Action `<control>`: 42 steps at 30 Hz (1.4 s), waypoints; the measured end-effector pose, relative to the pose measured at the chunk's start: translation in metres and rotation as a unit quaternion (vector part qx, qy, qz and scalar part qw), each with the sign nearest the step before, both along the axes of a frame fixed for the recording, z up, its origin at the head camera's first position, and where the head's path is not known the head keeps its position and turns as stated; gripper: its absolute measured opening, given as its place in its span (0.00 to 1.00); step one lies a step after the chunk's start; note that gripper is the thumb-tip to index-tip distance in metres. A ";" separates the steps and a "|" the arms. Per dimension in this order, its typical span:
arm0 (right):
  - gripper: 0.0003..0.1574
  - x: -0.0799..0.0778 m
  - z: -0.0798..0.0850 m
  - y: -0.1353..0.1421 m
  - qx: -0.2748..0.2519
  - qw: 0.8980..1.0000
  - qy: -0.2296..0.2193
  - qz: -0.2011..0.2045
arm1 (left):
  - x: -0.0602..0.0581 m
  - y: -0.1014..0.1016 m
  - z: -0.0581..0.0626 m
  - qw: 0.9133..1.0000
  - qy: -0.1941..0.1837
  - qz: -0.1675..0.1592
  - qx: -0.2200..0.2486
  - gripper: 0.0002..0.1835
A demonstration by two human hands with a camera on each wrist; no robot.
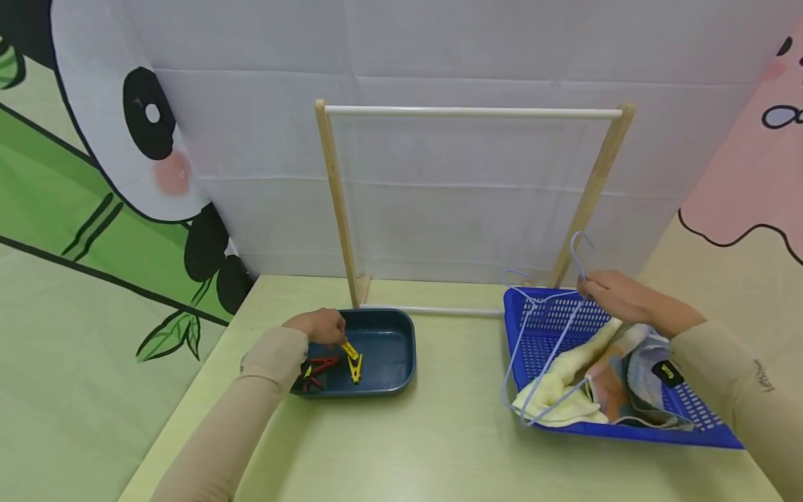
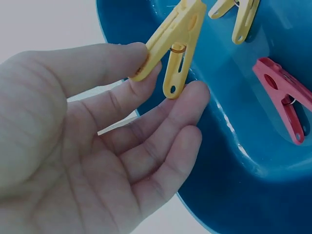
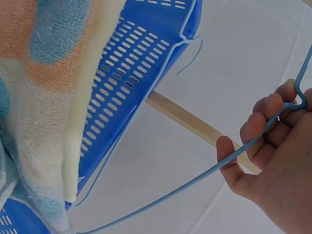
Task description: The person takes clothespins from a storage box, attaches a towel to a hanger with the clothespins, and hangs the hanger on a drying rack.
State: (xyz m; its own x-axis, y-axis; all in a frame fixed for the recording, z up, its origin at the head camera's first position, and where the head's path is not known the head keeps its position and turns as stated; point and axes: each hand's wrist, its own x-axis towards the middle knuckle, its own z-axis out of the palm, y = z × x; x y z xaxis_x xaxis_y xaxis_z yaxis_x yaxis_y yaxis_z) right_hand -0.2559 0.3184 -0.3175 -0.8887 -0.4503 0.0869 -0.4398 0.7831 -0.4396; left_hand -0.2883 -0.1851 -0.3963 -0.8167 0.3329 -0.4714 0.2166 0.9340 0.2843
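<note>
My left hand [image 1: 321, 325] is over the dark blue basin [image 1: 384, 385], pinching a yellow clothespin [image 2: 170, 46] between thumb and index finger. Below it in the basin lie another yellow clothespin [image 1: 355, 369] and a red clothespin [image 2: 280, 92], among several. My right hand [image 1: 615, 294] grips a light blue wire hanger [image 3: 195, 180] near its neck, hook upward, above the blue basket [image 1: 627, 431]. A second light blue hanger [image 1: 516, 341] leans at the basket's left side. Inside the basket are a pale yellow cloth [image 1: 558, 397] and a multicoloured towel [image 3: 53, 63].
A wooden rack stands at the back, with a white top bar [image 1: 470, 111], wooden posts [image 1: 337, 199] and a low white rod [image 1: 439, 311]. The pale table [image 1: 401, 446] spreads in front. Printed cloth [image 1: 125, 230] hangs around the sides.
</note>
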 end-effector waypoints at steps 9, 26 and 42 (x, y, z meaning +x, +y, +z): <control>0.20 0.003 0.011 0.002 0.004 0.999 0.040 0.002 | -0.002 0.000 0.001 1.000 0.010 -0.001 0.009 0.05; 0.19 0.000 0.029 0.003 0.056 0.995 0.085 -0.004 | -0.001 0.010 0.010 0.999 0.041 -0.022 0.009 0.13; 0.18 0.000 0.040 0.008 0.061 0.990 0.126 -0.002 | 0.001 0.019 0.022 0.998 0.049 -0.037 0.022 0.14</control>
